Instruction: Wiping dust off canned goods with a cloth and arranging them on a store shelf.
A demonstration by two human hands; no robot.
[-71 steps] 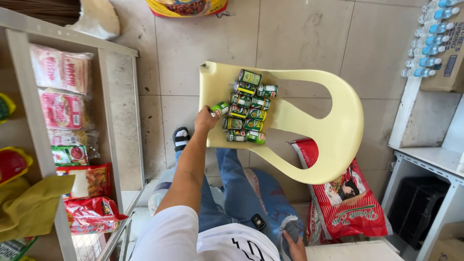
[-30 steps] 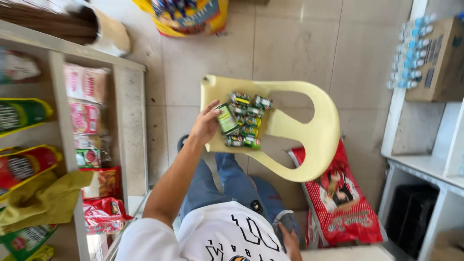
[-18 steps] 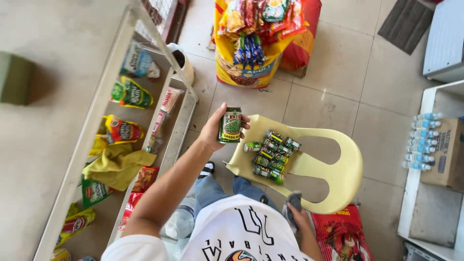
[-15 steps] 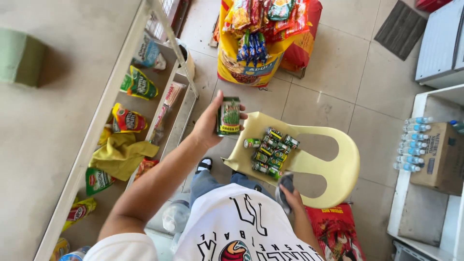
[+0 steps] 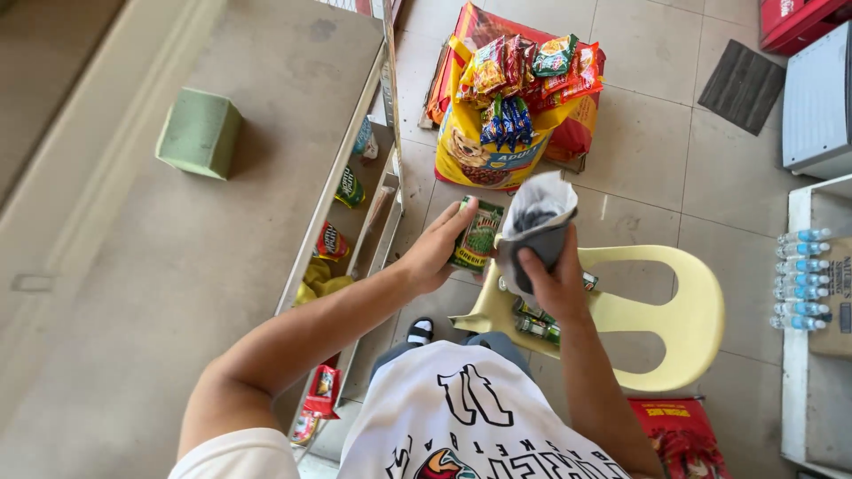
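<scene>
My left hand (image 5: 439,251) holds a green can (image 5: 477,235) with a dark label, lifted above the yellow plastic chair (image 5: 657,310). My right hand (image 5: 555,279) grips a grey cloth (image 5: 537,222) and presses it against the can's right side. On the chair seat, several more green cans (image 5: 537,326) lie partly hidden under my right wrist.
A grey shelf top (image 5: 177,239) with a green sponge block (image 5: 200,133) fills the left; snack packets sit on the shelves below. A yellow pet-food sack topped with snack packs (image 5: 515,98) stands behind the chair. Water bottles (image 5: 799,279) line a white rack at right.
My left hand took a can from the chair and raised it. My right hand came up with the grey cloth to meet it. The view swung toward the shelf top.
</scene>
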